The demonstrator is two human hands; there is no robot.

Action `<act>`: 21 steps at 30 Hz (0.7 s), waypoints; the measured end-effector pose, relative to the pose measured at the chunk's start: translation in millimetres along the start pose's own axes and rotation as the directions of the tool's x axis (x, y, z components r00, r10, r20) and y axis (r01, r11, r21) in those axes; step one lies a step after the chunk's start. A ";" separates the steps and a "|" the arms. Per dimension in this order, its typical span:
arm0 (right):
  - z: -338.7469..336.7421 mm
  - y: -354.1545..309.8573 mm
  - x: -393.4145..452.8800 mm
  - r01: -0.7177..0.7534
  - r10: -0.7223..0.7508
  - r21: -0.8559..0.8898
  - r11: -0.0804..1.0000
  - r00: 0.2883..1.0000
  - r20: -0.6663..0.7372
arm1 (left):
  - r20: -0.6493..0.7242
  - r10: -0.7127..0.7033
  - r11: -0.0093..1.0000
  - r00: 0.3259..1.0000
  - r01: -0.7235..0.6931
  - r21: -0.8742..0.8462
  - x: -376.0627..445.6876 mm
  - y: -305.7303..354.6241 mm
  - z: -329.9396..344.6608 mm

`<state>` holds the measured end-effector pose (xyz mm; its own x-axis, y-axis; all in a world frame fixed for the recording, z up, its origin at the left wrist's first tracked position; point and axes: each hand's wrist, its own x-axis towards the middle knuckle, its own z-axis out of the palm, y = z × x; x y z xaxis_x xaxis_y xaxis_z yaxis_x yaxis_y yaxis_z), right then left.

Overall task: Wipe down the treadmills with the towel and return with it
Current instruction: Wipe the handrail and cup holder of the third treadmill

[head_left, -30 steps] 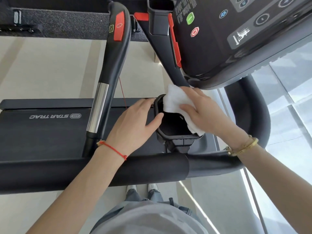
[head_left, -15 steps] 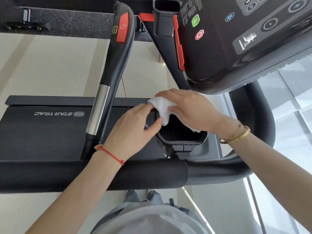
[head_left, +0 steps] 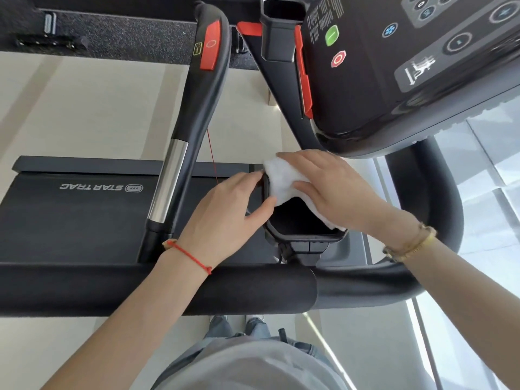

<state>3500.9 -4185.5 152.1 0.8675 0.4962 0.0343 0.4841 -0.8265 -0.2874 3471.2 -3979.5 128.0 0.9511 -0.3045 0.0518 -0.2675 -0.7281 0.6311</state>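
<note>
Now, left of holder (head_left: 305,235): belt (head_left: 70,215), chrome-banded handrail (head_left: 180,153). Left hand (head_left: 225,218) grips holder's left rim, fingers curled over edge, thumb on near side, steadying it as before. Towel (head_left: 281,181) over holder's far-left corner; a second ago it covered right rim, so wipe has swept leftward along far edge. Right hand (head_left: 334,187) presses towel, fingers fairly straight, thumb on cloth. Console (head_left: 394,66) above-right of holder. Judgement: holder rim nearly finished; other surfaces and return remain.
</note>
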 end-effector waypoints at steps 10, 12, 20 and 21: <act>9.3 0.5 -28.0 -0.299 0.331 0.307 0.903 0.942 -0.057 | 0.008 -0.003 1.000 1.000 0.003 -0.004 -0.8 1.6 -0.9; 14.6 -5.8 -42.3 -0.394 0.439 0.372 0.840 0.898 -0.041 | 0.007 -0.002 1.000 1.000 0.002 -0.008 -0.6 2.7 -0.6; 13.1 -9.3 -36.6 -0.442 0.477 0.347 0.827 0.879 -0.018 | -0.005 0.007 1.000 1.000 -0.007 -0.030 -0.6 1.9 0.9; 10.2 -5.1 -27.8 -0.427 0.457 0.338 0.839 0.889 -0.010 | -0.008 0.011 0.999 1.000 -0.011 -0.032 -0.8 2.0 0.9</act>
<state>3473.2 -4192.4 142.8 0.9940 0.0605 -0.0910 -0.0033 -0.8155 -0.5787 3469.7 -3981.3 128.5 0.9495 -0.3071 0.0649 -0.2726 -0.7044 0.6553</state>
